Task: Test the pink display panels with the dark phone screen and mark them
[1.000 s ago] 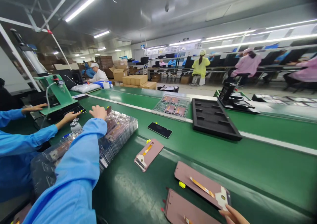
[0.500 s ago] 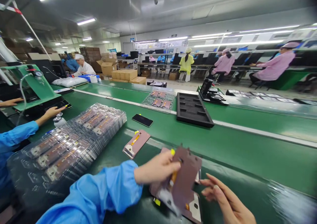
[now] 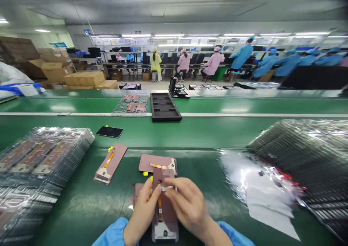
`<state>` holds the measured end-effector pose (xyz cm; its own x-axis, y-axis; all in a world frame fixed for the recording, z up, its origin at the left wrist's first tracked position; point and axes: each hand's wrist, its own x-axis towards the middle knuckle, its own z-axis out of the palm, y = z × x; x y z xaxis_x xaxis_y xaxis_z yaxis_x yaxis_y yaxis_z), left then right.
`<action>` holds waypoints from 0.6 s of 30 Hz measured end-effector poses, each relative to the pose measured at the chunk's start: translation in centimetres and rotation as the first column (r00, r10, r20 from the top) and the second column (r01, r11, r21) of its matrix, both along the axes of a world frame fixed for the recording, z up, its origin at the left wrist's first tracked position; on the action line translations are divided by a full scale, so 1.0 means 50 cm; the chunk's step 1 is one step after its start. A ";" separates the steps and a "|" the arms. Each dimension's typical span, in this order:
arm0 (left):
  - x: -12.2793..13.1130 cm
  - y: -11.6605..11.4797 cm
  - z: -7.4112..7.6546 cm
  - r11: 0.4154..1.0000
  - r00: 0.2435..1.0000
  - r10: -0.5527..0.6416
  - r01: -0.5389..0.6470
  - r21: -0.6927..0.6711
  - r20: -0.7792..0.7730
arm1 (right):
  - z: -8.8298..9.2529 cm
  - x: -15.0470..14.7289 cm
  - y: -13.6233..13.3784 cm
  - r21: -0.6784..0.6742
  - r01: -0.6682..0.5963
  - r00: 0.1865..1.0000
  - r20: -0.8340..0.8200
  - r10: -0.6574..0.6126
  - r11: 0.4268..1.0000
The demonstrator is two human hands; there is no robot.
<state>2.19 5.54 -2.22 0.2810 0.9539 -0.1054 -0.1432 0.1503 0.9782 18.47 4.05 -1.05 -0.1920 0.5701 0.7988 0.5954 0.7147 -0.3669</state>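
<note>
My left hand (image 3: 141, 209) is closed around the left edge of a phone screen (image 3: 170, 217), a mauve-backed panel with an orange flex cable and a pale lower end. Over its upper part, my right hand (image 3: 190, 206) pinches a small whitish, shiny piece too blurred to name. Just beyond lies another phone screen (image 3: 145, 160), crosswise, partly covered by the held one. A further panel (image 3: 137, 192) peeks out behind my left hand. To the left rests a small stack of screens (image 3: 116, 157) with a yellow tab, and past it a black phone (image 3: 109, 131), face up.
Stacked clear plastic trays (image 3: 73, 159) with screens flank me on the left, and more stacked trays (image 3: 307, 155) rise on the right. Clear and white plastic sheets (image 3: 263, 199) lie beside those. A black compartment tray (image 3: 166, 118) sits across the white strip. Co-workers sit farther back.
The view has swung right. My left hand has brought a phone screen in front of me, and my right hand, previously apart with fingers spread, has come onto it and closed in a pinch.
</note>
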 end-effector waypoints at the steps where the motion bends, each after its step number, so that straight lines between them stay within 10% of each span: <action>1: -0.003 0.003 0.001 1.000 1.000 0.014 -0.014 -0.004 -0.012 | 0.005 -0.006 -0.005 -0.017 -0.086 0.996 -0.014 0.086 0.996; 7: -0.005 -0.009 0.016 0.975 0.977 -0.211 0.213 -0.059 0.024 | 0.013 0.007 0.013 -0.410 -0.085 0.932 -0.354 -0.073 0.908; 13: -0.011 -0.023 0.001 0.944 0.940 -0.329 0.326 -0.045 -0.087 | 0.009 0.026 0.038 -0.605 -0.125 0.951 -0.298 -0.078 0.786; 18: -0.021 -0.010 -0.016 0.946 0.930 -0.324 0.319 -0.058 -0.174 | 0.018 0.022 0.036 -0.333 0.017 0.989 -0.132 -0.065 0.943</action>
